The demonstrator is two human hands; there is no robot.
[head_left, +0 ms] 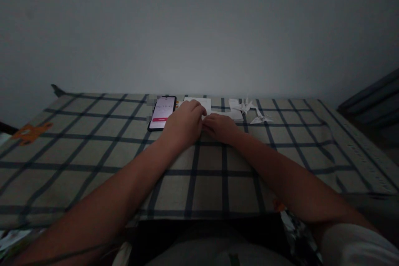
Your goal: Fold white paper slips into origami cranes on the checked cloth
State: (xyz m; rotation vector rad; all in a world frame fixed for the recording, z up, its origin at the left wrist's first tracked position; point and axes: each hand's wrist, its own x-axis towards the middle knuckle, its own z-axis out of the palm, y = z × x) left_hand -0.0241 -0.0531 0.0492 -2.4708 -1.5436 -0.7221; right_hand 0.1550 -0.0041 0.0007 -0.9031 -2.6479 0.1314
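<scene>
My left hand (186,121) rests on the checked cloth with its fingers curled down and forward. Close against it on the right, my right hand (222,127) has its fingers bent in toward the left fingertips. A bit of white paper (204,117) shows between the two hands, and both sets of fingertips are closed on it; most of it is hidden by them. Behind my left hand lies a flat white sheet (202,102). Another piece of white paper (234,115) lies just past my right hand.
A phone (163,112) with a timer on its lit screen lies left of my left hand. To the right are two folded paper figures, one standing (246,106) and one lower (262,119). The checked tablecloth (102,141) runs back to a grey wall (199,33).
</scene>
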